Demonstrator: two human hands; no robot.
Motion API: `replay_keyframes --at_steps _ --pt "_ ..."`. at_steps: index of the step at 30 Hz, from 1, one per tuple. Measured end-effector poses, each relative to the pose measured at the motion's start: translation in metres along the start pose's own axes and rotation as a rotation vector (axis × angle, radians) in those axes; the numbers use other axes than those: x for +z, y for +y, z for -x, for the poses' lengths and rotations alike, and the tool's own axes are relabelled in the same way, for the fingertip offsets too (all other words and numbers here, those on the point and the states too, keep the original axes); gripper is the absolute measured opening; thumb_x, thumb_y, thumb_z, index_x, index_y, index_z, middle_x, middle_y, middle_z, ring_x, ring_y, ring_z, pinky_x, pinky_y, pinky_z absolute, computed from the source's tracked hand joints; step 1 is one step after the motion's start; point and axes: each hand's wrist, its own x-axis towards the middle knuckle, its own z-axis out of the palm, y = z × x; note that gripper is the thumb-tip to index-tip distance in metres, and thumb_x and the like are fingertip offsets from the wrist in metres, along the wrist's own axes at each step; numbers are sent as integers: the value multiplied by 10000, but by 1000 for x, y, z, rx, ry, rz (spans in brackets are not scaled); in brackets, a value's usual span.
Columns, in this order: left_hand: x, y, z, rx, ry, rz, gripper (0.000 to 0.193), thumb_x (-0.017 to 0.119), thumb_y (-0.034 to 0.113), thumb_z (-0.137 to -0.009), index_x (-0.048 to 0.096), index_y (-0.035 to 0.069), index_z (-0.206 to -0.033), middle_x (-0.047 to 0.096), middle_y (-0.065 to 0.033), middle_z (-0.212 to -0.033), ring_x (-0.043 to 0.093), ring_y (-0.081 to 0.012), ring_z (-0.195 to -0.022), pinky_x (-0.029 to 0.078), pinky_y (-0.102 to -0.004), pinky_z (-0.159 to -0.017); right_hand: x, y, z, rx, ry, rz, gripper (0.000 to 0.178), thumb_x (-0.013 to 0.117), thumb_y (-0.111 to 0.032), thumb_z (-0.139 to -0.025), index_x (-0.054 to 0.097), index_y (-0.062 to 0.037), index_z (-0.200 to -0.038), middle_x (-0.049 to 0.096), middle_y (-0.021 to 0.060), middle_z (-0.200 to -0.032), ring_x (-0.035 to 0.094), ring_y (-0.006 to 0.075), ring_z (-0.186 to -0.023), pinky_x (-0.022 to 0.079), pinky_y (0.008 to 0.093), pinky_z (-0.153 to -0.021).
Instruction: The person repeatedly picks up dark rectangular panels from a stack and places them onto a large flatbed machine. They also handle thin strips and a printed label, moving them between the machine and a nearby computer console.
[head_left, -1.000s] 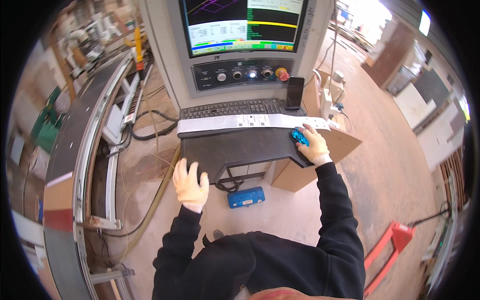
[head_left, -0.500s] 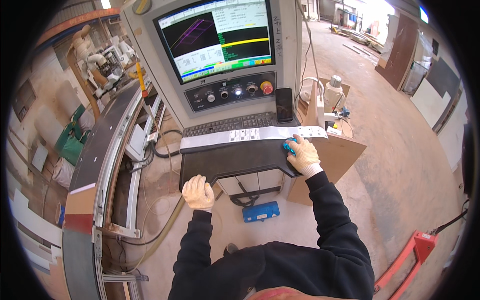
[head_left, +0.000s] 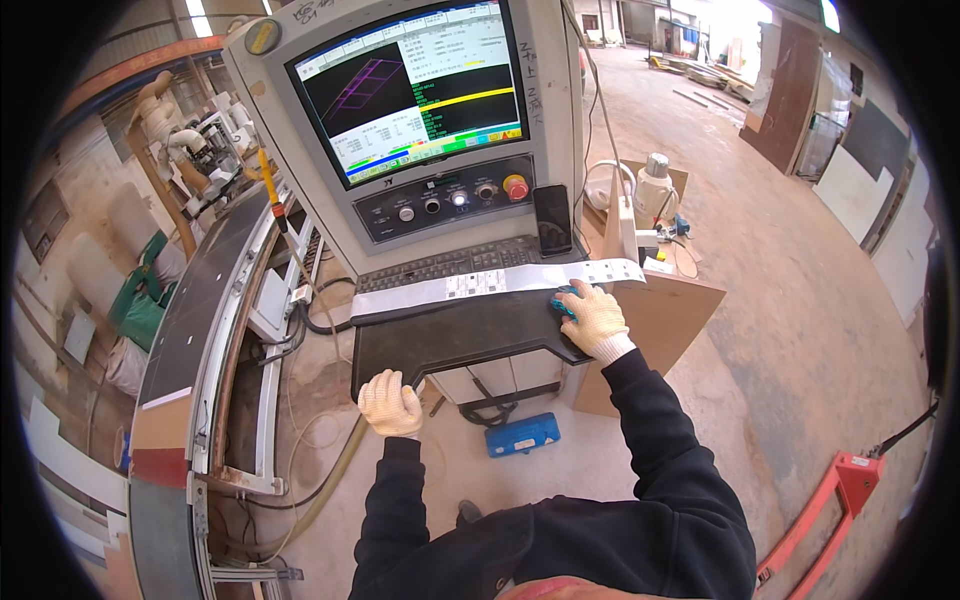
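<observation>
In a cream knitted glove, my right hand (head_left: 597,318) rests over a blue computer mouse (head_left: 566,299), its fingers covering much of it. The mouse sits at the right of a black console shelf (head_left: 450,335). My left hand (head_left: 390,405), gloved alike, is curled around the shelf's front left corner. Behind the mouse, a long white strip of printed labels (head_left: 430,293) lies across the shelf, along the front of a black keyboard (head_left: 450,262). Above them, a lit monitor (head_left: 410,95) shows a purple line drawing beside text panels.
A dark phone (head_left: 553,220) leans upright right of the keyboard. Below the screen is a knob panel with a red button (head_left: 515,187). Left runs a long machine bed (head_left: 215,300). A blue case (head_left: 522,435) lies under the shelf; a red pallet jack (head_left: 850,490) stands lower right.
The view has shifted slightly, so the console appears farther left and lower. The purple drawing on the screen looks different. Both hands keep their places, right on the mouse, left at the corner.
</observation>
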Motion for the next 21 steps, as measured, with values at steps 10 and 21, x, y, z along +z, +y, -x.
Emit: replay_keyframes --at_steps 10,21 --pt "6 -3 0 28 44 1 322 572 296 -948 725 24 -1026 732 -157 -1041 686 -355 -976 483 -500 -929 -1 -2 -3 1 47 -28 404 746 -230 -798 734 -181 -1199 604 134 -1375 609 349 -1201 497 488 -987" --pt "9 -5 -4 53 23 35 380 544 337 -981 718 3 -1024 728 -179 -1032 681 -378 -958 493 -507 -893 -5 -3 -9 37 -64 -26 496 725 -243 -836 659 -169 -1322 564 156 -1426 567 367 -1255 473 489 -1038"
